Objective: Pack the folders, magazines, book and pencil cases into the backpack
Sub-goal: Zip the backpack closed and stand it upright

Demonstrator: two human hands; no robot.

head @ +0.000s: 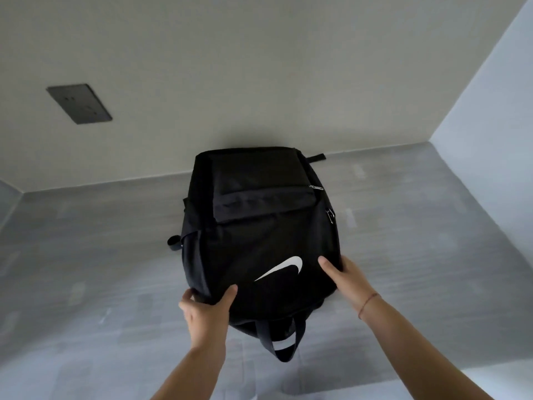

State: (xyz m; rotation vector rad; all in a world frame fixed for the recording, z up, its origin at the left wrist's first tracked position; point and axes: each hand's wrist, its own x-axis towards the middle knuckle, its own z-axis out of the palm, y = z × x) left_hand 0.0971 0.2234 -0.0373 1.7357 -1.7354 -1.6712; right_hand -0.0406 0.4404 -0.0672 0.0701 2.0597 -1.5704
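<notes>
**Both hands on the black backpack**

We see the black backpack lying on a grey tabletop, its far end resting against the pale wall behind it and its near end toward us. The white swoosh logo faces up on the front panel, and a front pocket flap sits above it. The zip pulls show on the bag's right side; the openings look closed from here.

Our left hand grips the near left corner of the bag, thumb pressed on top and fingers curled around the edge, pinching the fabric. Our right hand lies on the near right side, fingers wrapped over the edge and thumb stretched across the front panel beside the logo. A thin cord bracelet circles the right wrist.

The carry handle hangs off the near end between our forearms. A dark socket plate sits on the wall at upper left.
</notes>
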